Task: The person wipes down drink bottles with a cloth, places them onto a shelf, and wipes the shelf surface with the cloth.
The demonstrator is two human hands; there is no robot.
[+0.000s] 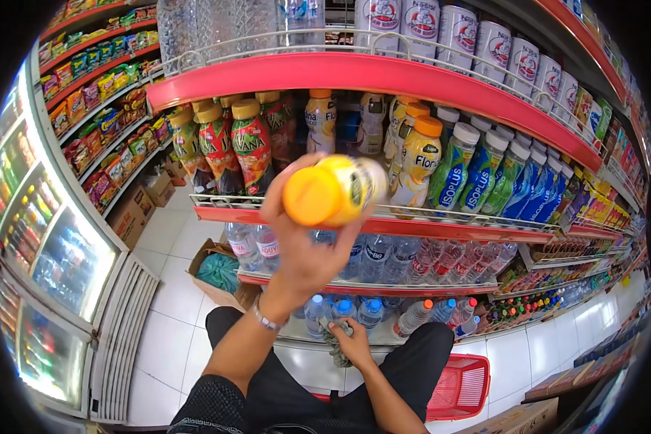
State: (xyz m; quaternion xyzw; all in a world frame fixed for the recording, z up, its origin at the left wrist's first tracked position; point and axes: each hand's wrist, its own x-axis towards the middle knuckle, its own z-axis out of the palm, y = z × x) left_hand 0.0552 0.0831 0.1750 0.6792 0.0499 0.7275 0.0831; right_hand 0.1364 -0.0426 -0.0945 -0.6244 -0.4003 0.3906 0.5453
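My left hand (pixel 300 249), with a bracelet at the wrist, is raised before the shelf. Its fingers wrap around a yellow-and-white juice bottle (pixel 351 188), tilted so its orange cap faces me; the bottle is slightly blurred. Low down near my knees, my right hand (pixel 354 343) is closed on a crumpled grey-green cloth (pixel 337 347). Behind the held bottle, similar orange-capped bottles (pixel 417 163) stand on the middle shelf, with a gap to their left. Tea bottles (pixel 250 148) with gold caps fill that shelf's left end.
Green and blue Isoplus bottles (pixel 479 173) stand to the right. Above, a red-edged shelf (pixel 369 72) carries white cans (pixel 459 40). Water bottles (pixel 380 253) line the lower shelves. A red basket (pixel 461 387) sits on the floor at right, an open carton (pixel 220 275) at left, beside a glass-door fridge (pixel 65 253).
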